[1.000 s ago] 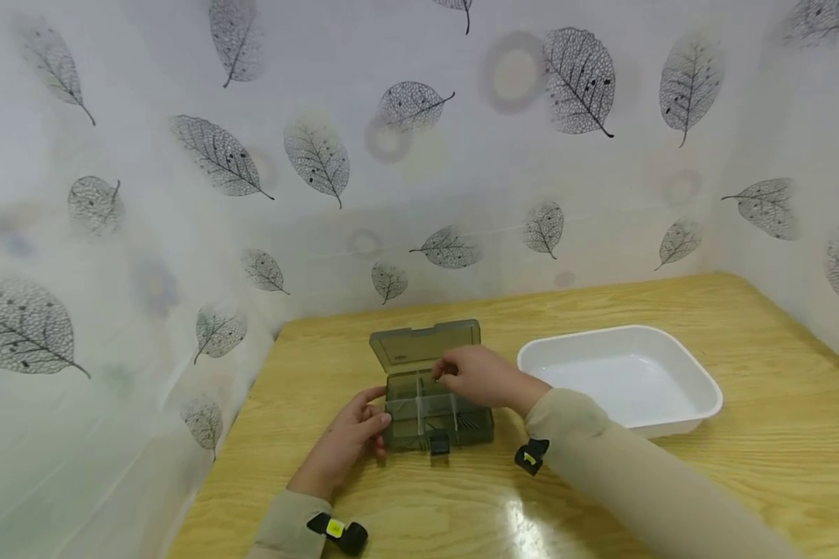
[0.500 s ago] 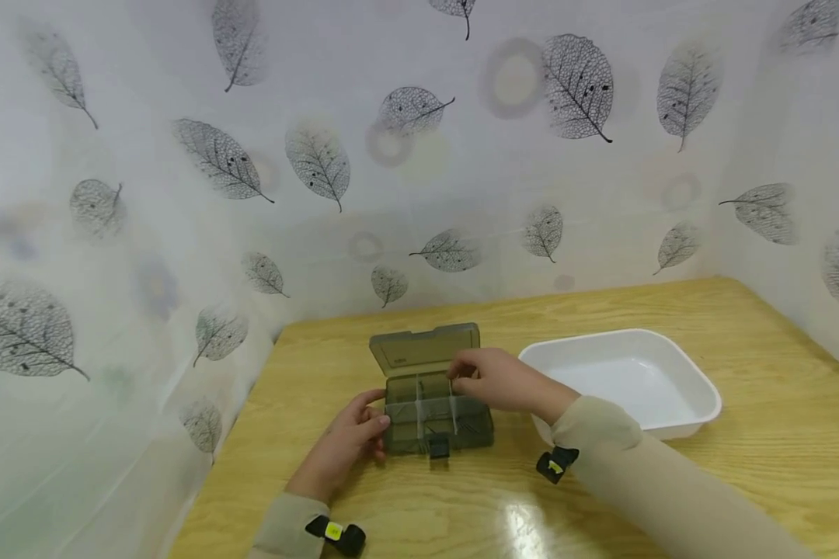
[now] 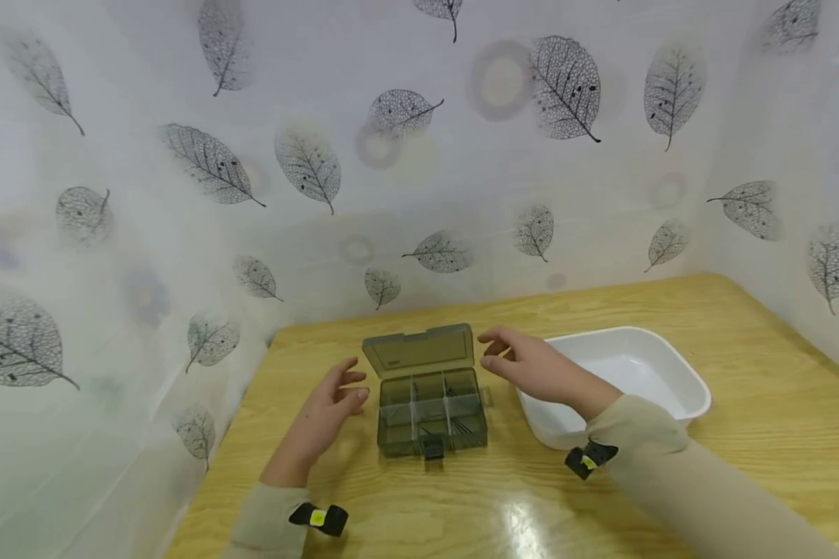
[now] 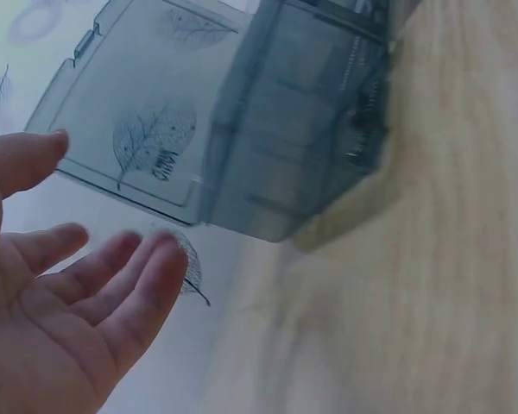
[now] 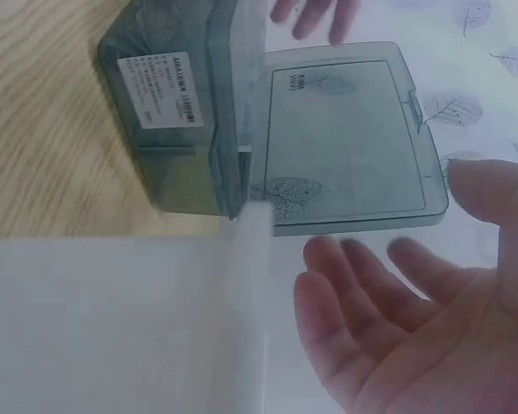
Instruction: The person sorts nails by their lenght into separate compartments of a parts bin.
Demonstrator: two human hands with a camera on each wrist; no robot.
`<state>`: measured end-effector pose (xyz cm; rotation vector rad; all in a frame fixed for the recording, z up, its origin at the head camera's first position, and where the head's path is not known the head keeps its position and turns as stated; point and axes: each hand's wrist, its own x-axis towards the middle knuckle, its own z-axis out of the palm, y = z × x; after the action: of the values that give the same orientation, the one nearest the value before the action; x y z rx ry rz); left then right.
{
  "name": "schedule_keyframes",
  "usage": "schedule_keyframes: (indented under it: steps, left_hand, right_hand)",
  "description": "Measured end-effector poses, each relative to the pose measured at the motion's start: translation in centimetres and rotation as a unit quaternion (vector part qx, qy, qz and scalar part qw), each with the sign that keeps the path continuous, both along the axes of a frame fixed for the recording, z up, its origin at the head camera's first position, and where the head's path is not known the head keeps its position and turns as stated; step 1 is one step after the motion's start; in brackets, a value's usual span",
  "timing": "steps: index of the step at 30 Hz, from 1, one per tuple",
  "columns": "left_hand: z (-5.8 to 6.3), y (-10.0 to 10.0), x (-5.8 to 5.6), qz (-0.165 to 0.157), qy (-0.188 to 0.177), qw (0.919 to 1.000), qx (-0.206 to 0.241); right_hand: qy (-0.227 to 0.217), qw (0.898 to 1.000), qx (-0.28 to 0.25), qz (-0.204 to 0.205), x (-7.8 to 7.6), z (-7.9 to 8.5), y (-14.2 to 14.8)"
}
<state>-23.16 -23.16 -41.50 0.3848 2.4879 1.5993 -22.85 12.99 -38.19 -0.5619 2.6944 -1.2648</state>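
A translucent grey-green compartment box [image 3: 400, 448] stands on the table with its hinged lid [image 3: 419, 352] raised at the back. Thin dark pieces [image 3: 465, 426] lie in its front right compartment, and a few small dark bits show in others; their kind is too small to tell. To the left of the box, my left hand [image 3: 324, 413] hovers apart from it, fingers loosely bent. My right hand [image 3: 534, 366] is in the air right of the lid, fingers relaxed, above the near-left side of the white tray. Both wrist views show palms with nothing in them.
The white rectangular tray [image 3: 699, 396] stands to the right of the box, partly covered by my right forearm. A label [image 5: 161, 90] is stuck on the box's side. Behind the wooden table [image 3: 419, 512] hangs a leaf-patterned sheet [image 3: 461, 178].
My right hand has left the box's back compartments and moved right, past the lid. My left hand has let go of the box's left side and drawn back left.
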Motion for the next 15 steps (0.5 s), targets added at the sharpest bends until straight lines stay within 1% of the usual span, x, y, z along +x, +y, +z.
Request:
schedule_keyframes:
  steps: [5, 9, 12, 15]
  left_hand:
    - [1.0, 0.6, -0.9, -0.012, 0.049, 0.9982, -0.033]
    - [1.5, 1.1, -1.6, -0.026, 0.072, 0.9966, -0.031]
    - [1.7, 1.5, -1.6, -0.045, 0.088, 0.9944, -0.037]
    - [1.8, 2.0, -1.5, -0.069, 0.113, 0.9902, -0.046]
  right_hand:
    - [-0.008, 0.999, -0.035, 0.001, -0.1, 0.2, -0.4]
    - [-0.008, 0.998, -0.056, 0.023, 0.0, 0.4, -1.1]
    - [0.003, 0.997, -0.058, 0.046, 0.2, 0.5, -1.5]
    - [0.016, 0.997, -0.050, 0.052, 0.5, 0.4, -1.5]
